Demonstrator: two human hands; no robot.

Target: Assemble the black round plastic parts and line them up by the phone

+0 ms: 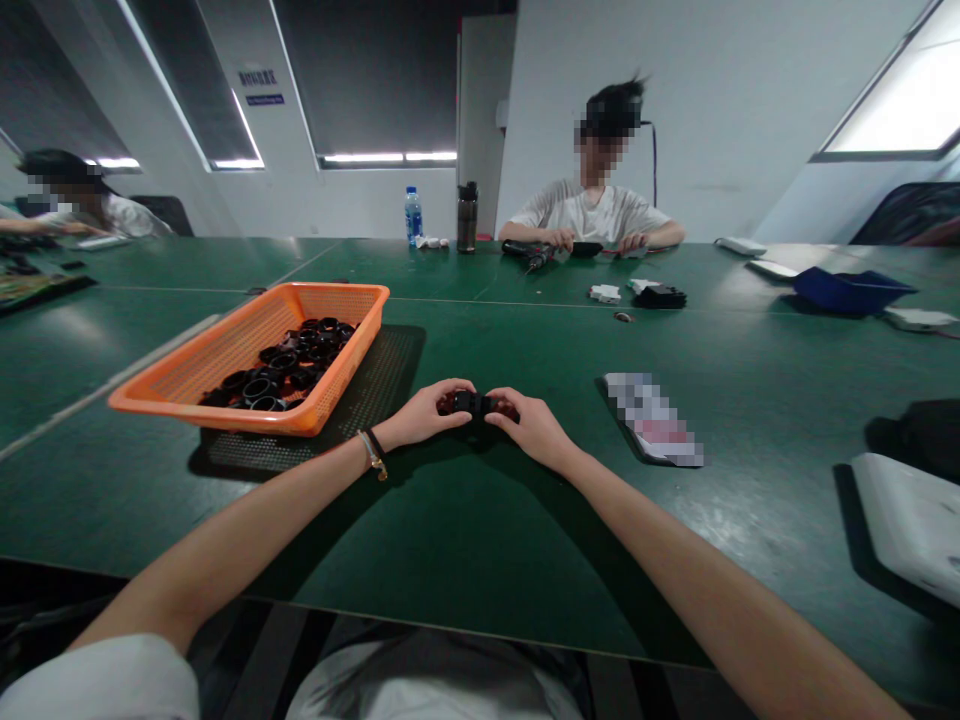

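Observation:
Between my two hands, just above the green table point(450, 540), is a small black part point(474, 403); its exact kind is too small to make out. My left hand point(431, 412), with bands at the wrist, is closed on the part's left side. On its right side my right hand point(529, 425) grips with thumb and fingers. Left of my hands stands an orange plastic basket point(360, 292). Several black ring-shaped parts point(289, 362) lie heaped in it.
A phone point(652, 420) lies right of my hands. A white device point(911, 515) sits at the right edge, a blue tray point(851, 290) farther back. Across the table a person point(592, 205) handles items beside a bottle point(466, 218). Another person point(112, 210) is at far left.

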